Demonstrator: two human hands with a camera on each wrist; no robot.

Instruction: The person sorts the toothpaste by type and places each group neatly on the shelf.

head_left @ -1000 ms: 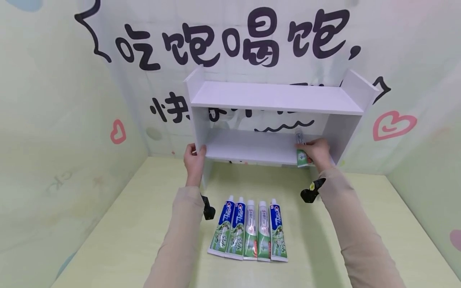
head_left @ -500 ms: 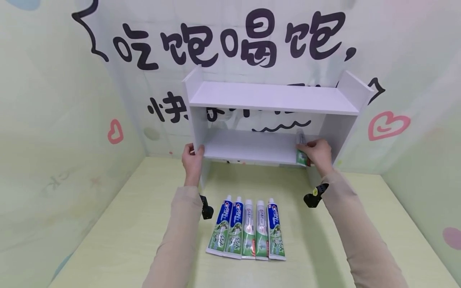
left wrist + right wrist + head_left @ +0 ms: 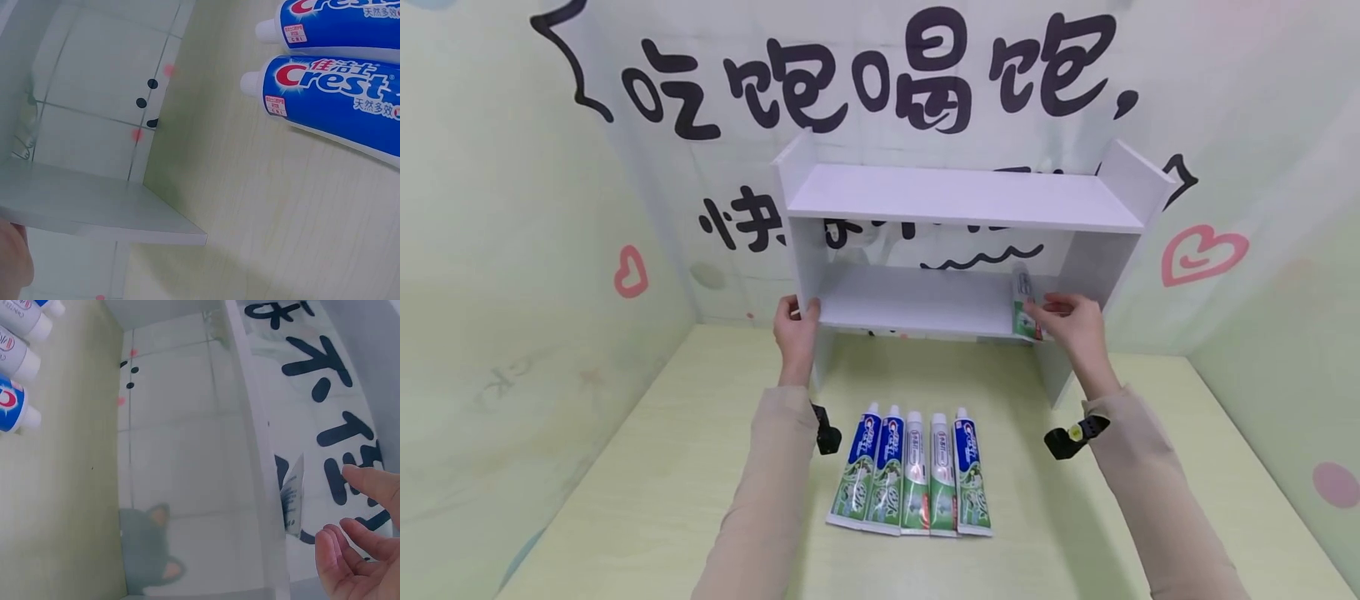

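A white and green toothpaste tube (image 3: 1024,304) lies at the right end of the white rack's lower shelf (image 3: 917,300), its cap toward the back. Just to its right is the right hand (image 3: 1075,325); in the right wrist view that hand (image 3: 369,531) has thumb and fingers apart with nothing between them, near the tube (image 3: 292,500). The left hand (image 3: 796,333) grips the left side panel of the rack at lower-shelf height. Only a bit of the left hand (image 3: 12,262) shows beside the panel (image 3: 106,212) in the left wrist view.
Several toothpaste tubes (image 3: 915,475) lie in a row on the pale table (image 3: 700,467), in front of the rack, caps toward it. The rack's upper shelf (image 3: 955,196) is above. Behind stands a wall (image 3: 737,167) with black lettering.
The right hand has let go of the tube and drawn slightly right, its fingers spreading. The tube stays on the lower shelf. The left hand keeps its grip on the panel; the view has shifted slightly.
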